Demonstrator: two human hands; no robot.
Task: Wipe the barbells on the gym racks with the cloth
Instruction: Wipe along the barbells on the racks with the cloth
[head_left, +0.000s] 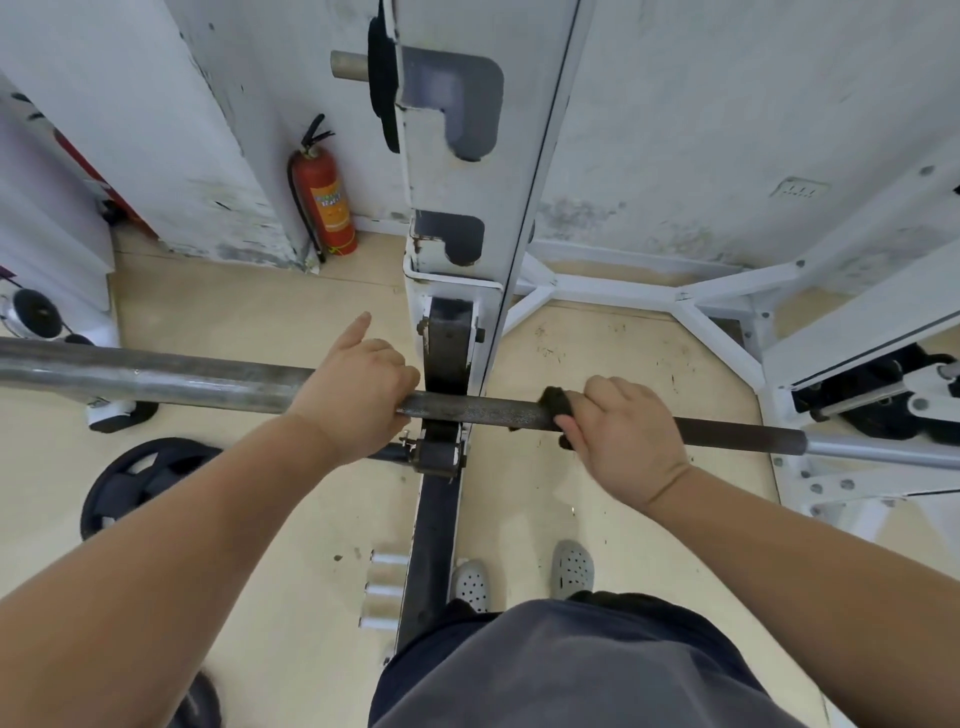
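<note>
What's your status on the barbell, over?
Left hand grips barbell left of the rack upright. Right hand wraps black cloth round the bar. Upright stands between the hands.

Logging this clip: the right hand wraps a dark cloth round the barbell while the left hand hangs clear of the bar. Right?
Not quite. In the head view the left hand grips the barbell beside the rack upright; the right hand does wrap the dark cloth round it.
</note>
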